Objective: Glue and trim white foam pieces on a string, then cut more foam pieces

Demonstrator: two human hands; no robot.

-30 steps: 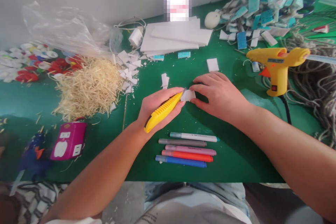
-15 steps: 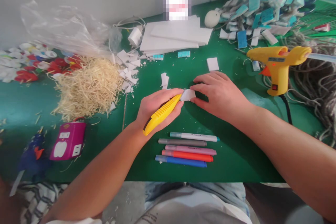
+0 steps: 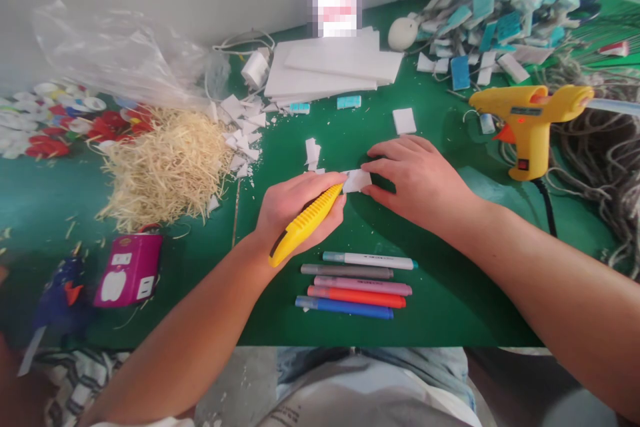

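Note:
My left hand [image 3: 295, 213] is closed around a yellow utility knife [image 3: 307, 221], its front end at the left edge of a small white foam piece [image 3: 357, 181]. The blade is hard to make out. My right hand [image 3: 415, 177] holds the foam piece at its right edge between thumb and fingers, against the green table. White foam offcuts [image 3: 313, 153] lie just beyond my left hand. A square white foam piece [image 3: 404, 121] rests beyond my right hand. Several markers [image 3: 353, 291] lie in a row nearer my body.
A yellow glue gun [image 3: 530, 127] and grey cords are at right. White foam sheets [image 3: 330, 70] lie at the back, with a heap of blue and white pieces [image 3: 500, 20] to their right. Wood shavings [image 3: 165, 167] and a magenta box [image 3: 130, 270] are at left.
My left hand and the knife have shifted slightly left and towards me, with the handle's rear end lower. My right hand stays on the foam piece. The whole view has shifted slightly.

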